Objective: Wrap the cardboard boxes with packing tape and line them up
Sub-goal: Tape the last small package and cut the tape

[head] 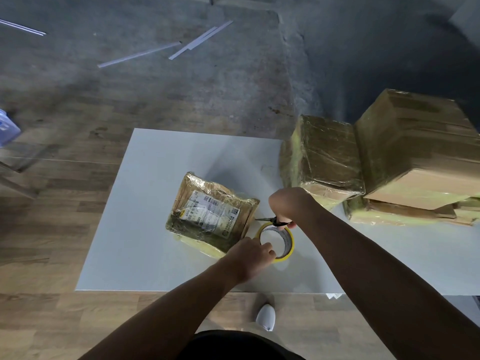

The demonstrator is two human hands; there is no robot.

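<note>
Now the scissors (268, 219) are gripped in the right hand (288, 203), whose fingers are curled into the handles just beyond the tape roll (291, 245). The blades point leftward from the roll at the corner of the small labelled box (207, 216). The left hand (253, 255) is clamped on the roll's near-left rim, fingers curled over it and into the core. The box lies flat just left of the roll, already glossy with tape, its shipping label (210, 209) facing up. The strand of tape between roll and box cannot be made out clearly.

The step in hand is judged to be the cut that frees the roll from this box. It is best done with the strand held taut by a steady pull on the roll, so that the blades bite cleanly rather than fold the tape. The cut should be made close to the box, with the left fingers kept clear of the blades, and the loose end then pressed down flat.

Beyond and to the right of the roll, a wrapped box (324, 157) and a larger box (420, 146) stand side by side at the edge of the white bench (155, 190). The small box would probably be lined up with them.
</note>
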